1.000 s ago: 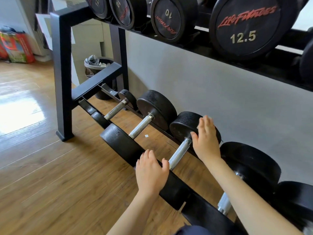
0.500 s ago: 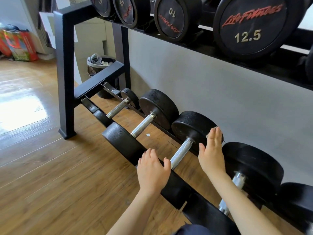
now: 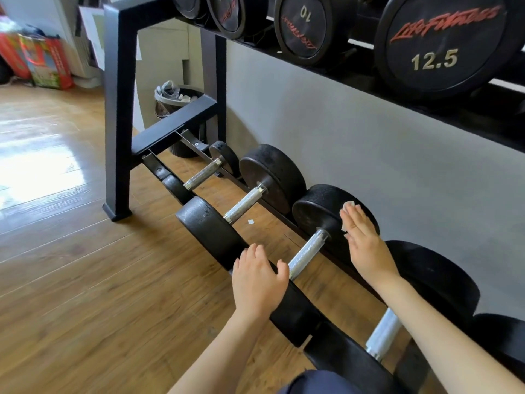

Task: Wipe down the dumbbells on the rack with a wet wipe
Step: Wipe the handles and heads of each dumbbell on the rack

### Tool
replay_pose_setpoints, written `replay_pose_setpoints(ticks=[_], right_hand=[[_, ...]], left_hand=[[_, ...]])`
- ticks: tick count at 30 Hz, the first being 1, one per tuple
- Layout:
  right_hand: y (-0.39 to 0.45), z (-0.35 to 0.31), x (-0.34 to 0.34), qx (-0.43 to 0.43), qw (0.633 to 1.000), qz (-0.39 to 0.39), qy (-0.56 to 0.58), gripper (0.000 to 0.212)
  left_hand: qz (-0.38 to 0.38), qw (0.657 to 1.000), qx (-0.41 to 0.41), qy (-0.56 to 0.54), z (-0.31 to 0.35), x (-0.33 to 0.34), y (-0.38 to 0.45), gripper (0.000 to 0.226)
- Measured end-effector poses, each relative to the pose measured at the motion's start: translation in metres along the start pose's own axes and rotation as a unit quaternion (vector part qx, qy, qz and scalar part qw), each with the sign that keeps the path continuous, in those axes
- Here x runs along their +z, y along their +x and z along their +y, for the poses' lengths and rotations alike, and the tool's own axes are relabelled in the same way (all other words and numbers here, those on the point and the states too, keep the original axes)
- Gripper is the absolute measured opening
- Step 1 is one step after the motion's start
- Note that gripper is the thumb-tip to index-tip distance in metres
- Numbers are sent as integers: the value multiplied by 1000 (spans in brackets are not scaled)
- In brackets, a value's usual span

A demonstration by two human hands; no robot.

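Note:
Black dumbbells with knurled steel handles lie in a row on the low tier of a black rack. My right hand, fingers straight, presses a white wet wipe against the side of the far head of the third dumbbell. Only small edges of the wipe show past my fingers. My left hand rests over the near head of that same dumbbell, fingers curved over its top beside the handle.
An upper tier carries larger dumbbells, one marked 12.5 and one marked 10. A grey wall runs behind the rack. A lined bin stands past the rack's end. A wood floor spreads to the left, with colourful bags at the far left.
My right hand has slid with the wipe from the top of the far head down and to the right along its side. My left hand has stayed on the near head.

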State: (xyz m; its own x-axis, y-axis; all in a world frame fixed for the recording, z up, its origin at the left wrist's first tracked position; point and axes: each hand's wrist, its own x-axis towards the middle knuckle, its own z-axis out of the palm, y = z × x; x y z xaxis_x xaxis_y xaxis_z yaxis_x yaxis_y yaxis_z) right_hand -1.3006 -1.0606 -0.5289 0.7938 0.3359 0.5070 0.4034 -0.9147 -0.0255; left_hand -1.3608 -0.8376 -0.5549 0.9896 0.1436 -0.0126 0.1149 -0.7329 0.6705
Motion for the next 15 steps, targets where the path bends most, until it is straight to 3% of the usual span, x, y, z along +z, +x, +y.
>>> replay_pose_setpoints(ticks=[10,15], right_hand=[[51,-27,-4,-88,985,-105,-108,59],[29,-27,-3,-120,989,-68,-49,57]], left_hand=[[2,1000,3,2,-1,0,-1,57],[-8,1000,7,8,-1,0,0,59]])
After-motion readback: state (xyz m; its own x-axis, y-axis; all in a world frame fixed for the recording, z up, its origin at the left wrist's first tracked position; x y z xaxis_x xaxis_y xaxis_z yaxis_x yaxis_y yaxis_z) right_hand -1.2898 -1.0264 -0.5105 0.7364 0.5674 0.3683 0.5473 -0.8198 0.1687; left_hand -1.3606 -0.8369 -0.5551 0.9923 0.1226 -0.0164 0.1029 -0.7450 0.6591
